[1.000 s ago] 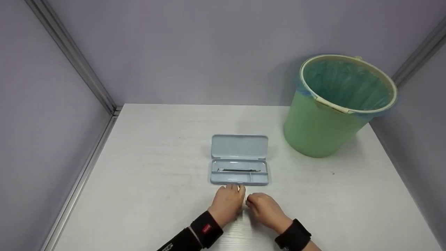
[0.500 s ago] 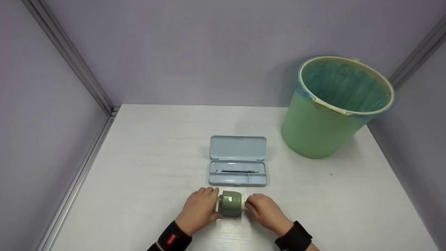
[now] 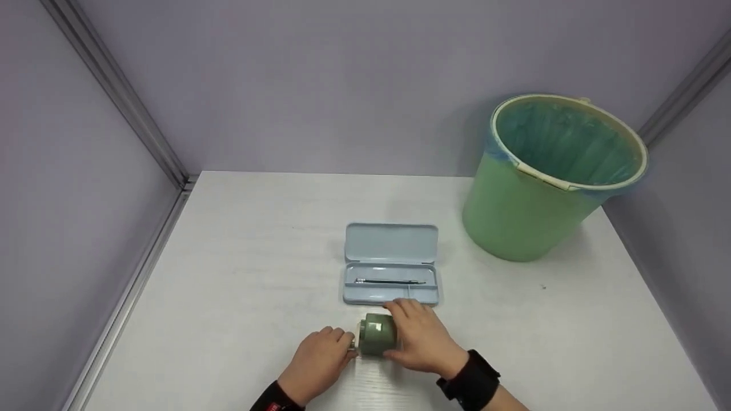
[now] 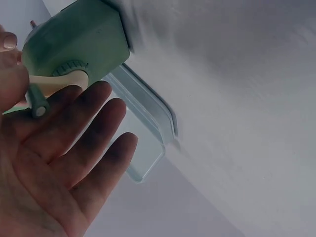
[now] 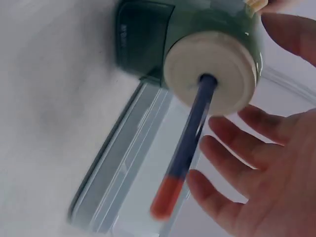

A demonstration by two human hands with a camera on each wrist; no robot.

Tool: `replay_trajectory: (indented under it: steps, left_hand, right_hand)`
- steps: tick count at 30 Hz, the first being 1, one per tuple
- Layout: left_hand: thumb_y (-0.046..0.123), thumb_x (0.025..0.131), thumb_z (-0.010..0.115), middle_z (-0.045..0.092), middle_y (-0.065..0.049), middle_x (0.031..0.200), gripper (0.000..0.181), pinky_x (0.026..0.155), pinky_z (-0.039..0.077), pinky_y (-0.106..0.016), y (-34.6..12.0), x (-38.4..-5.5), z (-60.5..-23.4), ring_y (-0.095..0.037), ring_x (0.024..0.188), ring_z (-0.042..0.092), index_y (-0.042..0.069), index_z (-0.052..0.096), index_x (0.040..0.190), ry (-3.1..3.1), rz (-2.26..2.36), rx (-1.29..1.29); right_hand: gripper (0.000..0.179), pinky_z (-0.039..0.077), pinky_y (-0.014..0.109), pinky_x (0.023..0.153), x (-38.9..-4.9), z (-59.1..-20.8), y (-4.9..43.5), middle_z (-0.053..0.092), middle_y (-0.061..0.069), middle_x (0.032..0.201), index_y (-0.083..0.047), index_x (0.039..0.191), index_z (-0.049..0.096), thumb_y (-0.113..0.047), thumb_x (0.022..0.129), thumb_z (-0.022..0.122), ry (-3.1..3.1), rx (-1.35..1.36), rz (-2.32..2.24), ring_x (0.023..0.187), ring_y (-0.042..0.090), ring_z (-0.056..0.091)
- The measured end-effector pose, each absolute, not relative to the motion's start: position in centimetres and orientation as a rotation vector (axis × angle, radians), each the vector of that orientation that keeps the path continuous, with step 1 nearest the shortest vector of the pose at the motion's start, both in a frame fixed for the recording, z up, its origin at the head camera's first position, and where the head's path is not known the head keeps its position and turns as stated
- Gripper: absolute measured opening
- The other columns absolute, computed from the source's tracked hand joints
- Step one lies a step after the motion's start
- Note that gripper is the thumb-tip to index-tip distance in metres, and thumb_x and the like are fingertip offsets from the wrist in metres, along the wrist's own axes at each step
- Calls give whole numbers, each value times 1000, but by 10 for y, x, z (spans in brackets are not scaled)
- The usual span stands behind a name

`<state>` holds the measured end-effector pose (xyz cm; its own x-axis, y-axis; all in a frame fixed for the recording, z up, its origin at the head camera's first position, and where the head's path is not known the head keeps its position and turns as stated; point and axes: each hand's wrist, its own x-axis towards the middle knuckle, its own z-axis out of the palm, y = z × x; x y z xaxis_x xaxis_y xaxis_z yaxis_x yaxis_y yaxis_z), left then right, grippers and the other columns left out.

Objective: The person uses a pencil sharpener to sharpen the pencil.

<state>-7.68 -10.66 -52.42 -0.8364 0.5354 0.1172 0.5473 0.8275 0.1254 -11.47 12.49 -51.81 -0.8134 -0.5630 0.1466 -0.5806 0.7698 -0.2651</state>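
A green hand-crank pencil sharpener [image 3: 377, 334] stands on the white table between my hands. My left hand [image 3: 320, 361] is at its left end; in the left wrist view its thumb and index finger pinch the small green knob [image 4: 38, 101] of the cream crank [image 4: 74, 80], the other fingers extended. My right hand [image 3: 425, 339] grips the sharpener's right end, thumb on the near side and fingers on the far side. From the hole in the cream disc [image 5: 185, 74] sticks a dark blue pencil [image 5: 190, 136] with a red end, which the right hand hides in the head view.
Just beyond the sharpener lies a light-blue pencil case [image 3: 391, 242], lid up, with a dark pencil [image 3: 389, 281] in its long compartment. A green lined bin [image 3: 514, 214] stands at the back right. Grey panels border the table at the back and sides.
My left hand has come off the sharpener's body and moved left to the crank knob. My right hand has let go of the inserted pencil and moved onto the sharpener.
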Motion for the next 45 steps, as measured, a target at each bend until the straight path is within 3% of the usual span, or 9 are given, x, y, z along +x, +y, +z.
replay_trajectory:
  steps: [5,13,22,35,45]
  left_hand:
    - [25,98,59,63,1,82,13,57,41,-24,-105,-74,-526,-13,71,56,13,60,95,-3016,-280,-869]
    - [21,99,52,58,0,80,13,58,41,-25,-102,-71,-532,-10,71,51,12,59,94,-3133,-290,-881]
    - [23,96,55,59,0,71,14,52,39,-26,-103,-76,-547,-12,60,52,14,58,85,-3126,-256,-897]
    - [16,90,59,60,0,62,13,48,41,-30,-101,-108,-566,-15,51,50,11,63,79,-3001,-57,-962]
    - [12,85,63,60,-1,62,9,46,42,-32,-103,-138,-556,-16,52,55,11,57,78,-2838,13,-957]
  right_hand:
    - [95,49,45,88,-120,-523,103,64,10,120,-5,134,49,-52,63,88,-2981,952,286,109,25,60]
    - [64,45,34,72,-123,-533,96,67,1,90,-12,99,55,-42,57,92,-2967,902,390,86,19,63]
    - [61,46,34,73,-124,-536,95,67,1,88,-13,96,54,-41,56,92,-2962,899,390,84,19,64]
    - [54,45,34,73,-126,-538,96,63,-5,84,-16,94,54,-37,57,89,-2921,945,422,83,17,63]
    - [54,46,34,73,-127,-538,94,63,-3,86,-15,92,53,-33,57,90,-2936,947,427,83,18,63]
